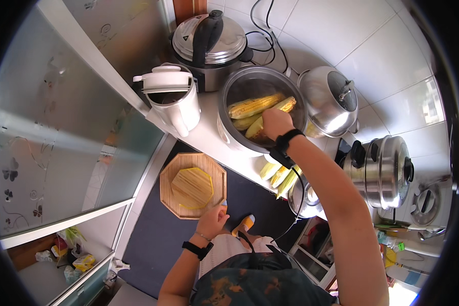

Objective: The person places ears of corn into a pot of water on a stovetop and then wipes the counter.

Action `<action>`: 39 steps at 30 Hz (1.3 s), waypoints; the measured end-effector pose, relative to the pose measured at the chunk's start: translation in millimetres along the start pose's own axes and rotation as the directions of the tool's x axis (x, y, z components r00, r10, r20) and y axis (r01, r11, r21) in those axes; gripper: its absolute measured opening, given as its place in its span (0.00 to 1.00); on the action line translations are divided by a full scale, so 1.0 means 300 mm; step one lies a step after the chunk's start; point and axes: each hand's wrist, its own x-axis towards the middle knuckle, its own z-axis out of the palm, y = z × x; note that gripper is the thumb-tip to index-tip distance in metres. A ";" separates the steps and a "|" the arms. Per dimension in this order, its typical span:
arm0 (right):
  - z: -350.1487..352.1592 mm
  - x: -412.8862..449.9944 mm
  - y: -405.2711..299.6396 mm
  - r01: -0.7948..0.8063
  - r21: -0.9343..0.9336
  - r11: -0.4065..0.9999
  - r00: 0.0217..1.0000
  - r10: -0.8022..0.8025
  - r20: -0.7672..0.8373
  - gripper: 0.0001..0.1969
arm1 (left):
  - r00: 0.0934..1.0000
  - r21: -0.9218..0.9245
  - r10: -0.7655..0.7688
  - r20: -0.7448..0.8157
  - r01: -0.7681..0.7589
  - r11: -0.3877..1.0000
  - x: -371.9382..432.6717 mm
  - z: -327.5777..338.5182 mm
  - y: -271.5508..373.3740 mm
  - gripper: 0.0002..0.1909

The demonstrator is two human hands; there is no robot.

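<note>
My right hand (277,124) reaches into a deep dark-rimmed inner pot (222,91) and grips an ear of corn (255,128). Other cooked ears, some partly in their husks, lie beside it, such as a yellow ear of corn (257,105). Its fingertips are hidden from view. Lower down, my left hand (213,222) is closed at the near rim of an octagonal wooden tray (167,185) with slatted, sloping sides. The tray's yellow-edged bottom shows, and it covers part of a slipper.
An electric pressure cooker (208,40) and a white jug (176,103) stand behind and left of the pot. To the right are a domed steel lid (331,101), husked corn (281,176) and a steel steamer (382,172). A frosted glass door (72,134) borders the left.
</note>
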 end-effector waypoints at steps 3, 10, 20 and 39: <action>-0.064 -0.015 0.038 0.009 -0.038 0.999 0.992 -0.013 -0.124 0.13 | 0.997 -0.005 0.020 -0.074 -0.020 1.000 0.001 -0.020 -0.049 0.13; -0.159 0.030 0.050 0.452 -0.149 0.880 0.857 -0.474 -0.202 0.14 | 0.995 -0.024 0.068 -0.075 -0.070 0.997 0.025 -0.031 -0.059 0.13; -0.109 0.056 -0.078 0.211 0.096 0.973 0.975 -0.217 0.056 0.19 | 0.999 -0.007 0.031 -0.036 -0.032 0.999 0.028 -0.017 -0.056 0.12; -0.136 -0.542 0.140 0.116 0.608 0.785 0.956 0.078 -0.282 0.19 | 0.990 0.029 0.135 -0.044 -0.133 0.991 0.030 -0.113 0.124 0.12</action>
